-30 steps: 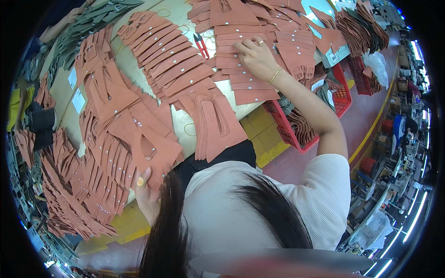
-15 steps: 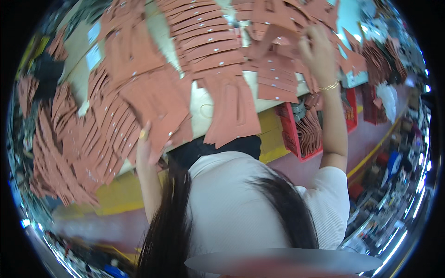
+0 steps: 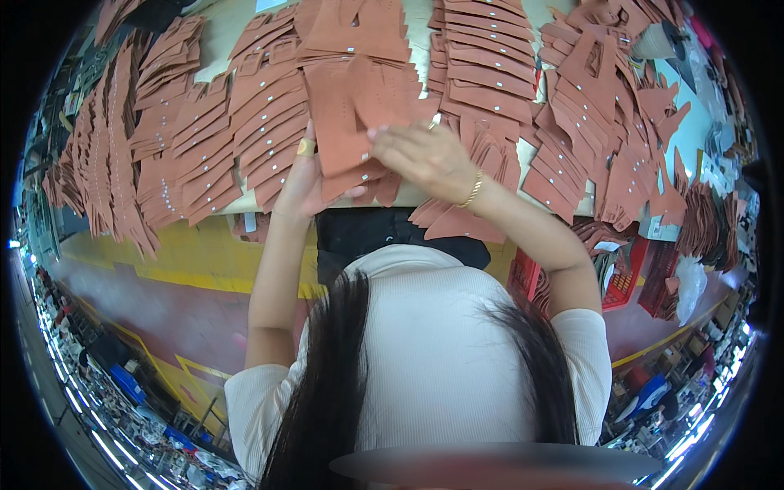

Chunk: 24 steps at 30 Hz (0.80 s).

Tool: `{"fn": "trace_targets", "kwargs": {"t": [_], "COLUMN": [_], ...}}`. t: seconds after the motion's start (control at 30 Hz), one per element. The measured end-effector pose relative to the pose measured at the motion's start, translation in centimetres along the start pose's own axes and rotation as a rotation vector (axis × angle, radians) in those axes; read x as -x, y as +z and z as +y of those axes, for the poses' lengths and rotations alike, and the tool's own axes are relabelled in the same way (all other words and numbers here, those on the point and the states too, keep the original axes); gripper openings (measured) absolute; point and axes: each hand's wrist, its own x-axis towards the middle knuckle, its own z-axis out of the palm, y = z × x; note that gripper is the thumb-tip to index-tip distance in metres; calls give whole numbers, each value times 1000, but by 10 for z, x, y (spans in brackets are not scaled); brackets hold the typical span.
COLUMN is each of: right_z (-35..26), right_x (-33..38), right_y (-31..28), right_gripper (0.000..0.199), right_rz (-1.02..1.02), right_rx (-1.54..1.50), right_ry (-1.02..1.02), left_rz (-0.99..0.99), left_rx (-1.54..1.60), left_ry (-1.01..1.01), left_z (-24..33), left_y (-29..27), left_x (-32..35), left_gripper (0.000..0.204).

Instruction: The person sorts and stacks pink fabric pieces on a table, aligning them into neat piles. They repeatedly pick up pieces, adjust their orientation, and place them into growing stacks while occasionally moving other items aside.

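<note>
A terracotta-coloured cut panel lies at the near edge of a pile, with a small white sticker by its lower corner. My left hand grips the pile's left near side, thumb along the edge and fingers underneath. From the right, my right hand reaches across, its curled fingertips pinching the panel's right part, where a crease shows. Part of the panel's right side is hidden behind that hand. Just right of it, a fanned pile of finger-edged pieces hangs over the table edge.
Rows of stickered terracotta pieces cover the table at left, with another stack at centre back and more piles at right. Red crates stand below the right edge. A yellow floor band runs along the table.
My right hand has come from the far right piles to the panel by my left hand. My left hand still holds the pile's near side. The view has turned left.
</note>
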Motion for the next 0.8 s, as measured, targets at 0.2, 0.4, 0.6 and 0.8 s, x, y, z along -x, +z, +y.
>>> {"fn": "trace_targets", "kwargs": {"t": [0.2, 0.4, 0.6, 0.8], "right_z": [-16, -12, 15, 17], "right_x": [35, 33, 41, 62], "right_y": [39, 20, -27, -56], "right_gripper": [20, 19, 13, 13], "right_rz": [-55, -22, 153, 257], "right_rx": [-70, -222, -244, -243], "right_ry": [60, 276, 636, 851], "left_rz": [35, 182, 3, -79], "left_rx": [111, -276, -768, -916], "left_ry": [-126, -38, 14, 280], "left_z": [4, 6, 78, 159], "left_y": [-4, 26, 74, 102], "left_x": [-1, 11, 27, -35], "left_gripper": [71, 44, 45, 53]}}
